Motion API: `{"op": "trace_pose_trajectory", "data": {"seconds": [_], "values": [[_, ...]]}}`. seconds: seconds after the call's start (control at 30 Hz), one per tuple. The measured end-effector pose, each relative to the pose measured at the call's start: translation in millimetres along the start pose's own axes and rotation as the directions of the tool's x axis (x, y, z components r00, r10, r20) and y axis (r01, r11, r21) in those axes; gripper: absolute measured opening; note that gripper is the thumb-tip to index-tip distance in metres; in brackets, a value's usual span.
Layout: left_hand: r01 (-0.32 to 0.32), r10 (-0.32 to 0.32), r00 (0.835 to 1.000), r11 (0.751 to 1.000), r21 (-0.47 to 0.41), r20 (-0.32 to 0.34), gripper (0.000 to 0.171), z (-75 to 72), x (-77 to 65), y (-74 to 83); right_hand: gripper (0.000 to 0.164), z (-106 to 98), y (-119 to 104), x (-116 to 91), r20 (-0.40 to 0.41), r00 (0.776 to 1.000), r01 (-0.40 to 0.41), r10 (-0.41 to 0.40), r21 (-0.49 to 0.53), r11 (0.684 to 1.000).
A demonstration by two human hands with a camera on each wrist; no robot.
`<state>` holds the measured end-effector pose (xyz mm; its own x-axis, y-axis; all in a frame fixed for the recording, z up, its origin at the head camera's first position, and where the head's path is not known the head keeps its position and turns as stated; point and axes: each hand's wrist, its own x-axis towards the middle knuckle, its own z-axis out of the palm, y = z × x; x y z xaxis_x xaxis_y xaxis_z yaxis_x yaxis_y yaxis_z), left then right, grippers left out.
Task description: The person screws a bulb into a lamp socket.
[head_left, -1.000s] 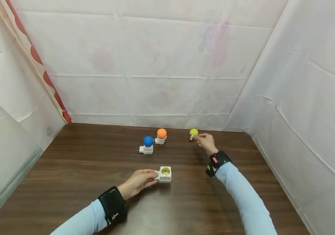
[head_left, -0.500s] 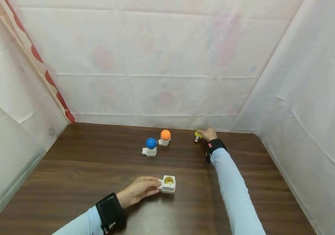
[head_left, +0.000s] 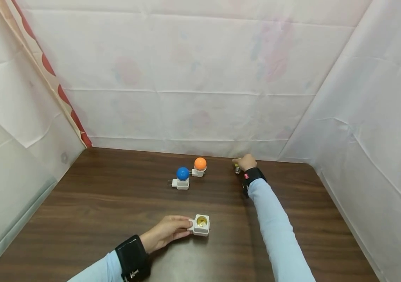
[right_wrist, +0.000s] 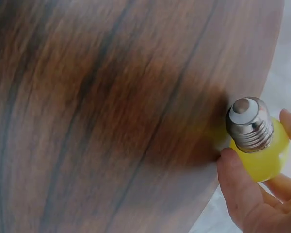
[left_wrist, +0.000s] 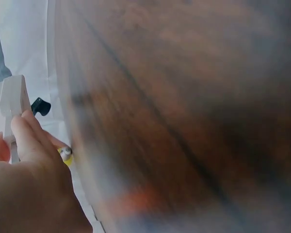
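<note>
In the head view my left hand (head_left: pixel 166 232) pinches the plug end of a white plug-in lamp socket (head_left: pixel 201 229). Its round, brass-coloured opening faces up, and no bulb sits in it. Farther off, near the table's back edge, my right hand (head_left: pixel 248 161) holds a yellow light bulb (right_wrist: pixel 267 158) by its globe. The right wrist view shows the thumb and fingers around the globe and the silver screw base (right_wrist: pixel 250 125) pointing away from the palm. From the head view the hand covers most of the globe.
A blue bulb (head_left: pixel 182 173) and an orange bulb (head_left: pixel 200 163) each stand upright in a white plug-in socket near the middle of the dark wooden table (head_left: pixel 98 203). White sheeting (head_left: pixel 193 78) hangs behind the table and along both sides.
My right hand has shifted from the bulb's screw base to its yellow globe, turning the base toward me. The left hand still holds the socket, now a little lower in view.
</note>
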<state>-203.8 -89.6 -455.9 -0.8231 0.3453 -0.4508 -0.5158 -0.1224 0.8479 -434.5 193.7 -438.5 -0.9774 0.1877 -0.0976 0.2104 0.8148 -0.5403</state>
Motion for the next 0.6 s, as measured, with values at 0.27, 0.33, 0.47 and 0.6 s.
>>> {"op": "trace_pose_trajectory", "data": {"seconds": [0.27, 0.33, 0.47, 0.6], "values": [[-0.024, 0.024, 1.000, 1.000, -0.005, 0.014, 0.044, 1.5, 9.7, 3.9, 0.052, -15.5, 6.0, -22.2, 0.030, 0.998, -0.055, 0.050, 0.203, 0.978], [-0.022, 0.022, 1.000, 1.000, -0.015, 0.010, 0.044, 2.4, 13.0, 4.7, 0.055, -19.4, 6.9, -28.9, 0.071, 0.995, -0.088, 0.069, 0.308, 0.947], [-0.009, 0.009, 1.000, 0.999, -0.043, -0.004, 0.043, 4.4, 20.8, 12.3, 0.059, -29.2, 4.8, -39.0, 0.147, 0.989, -0.095, 0.026, 0.483, 0.870], [-0.012, 0.009, 0.999, 0.998, -0.062, -0.035, 0.041, 4.8, 29.9, 28.9, 0.055, -46.5, -7.2, -51.4, 0.182, 0.980, -0.045, -0.086, 0.617, 0.786]]}}
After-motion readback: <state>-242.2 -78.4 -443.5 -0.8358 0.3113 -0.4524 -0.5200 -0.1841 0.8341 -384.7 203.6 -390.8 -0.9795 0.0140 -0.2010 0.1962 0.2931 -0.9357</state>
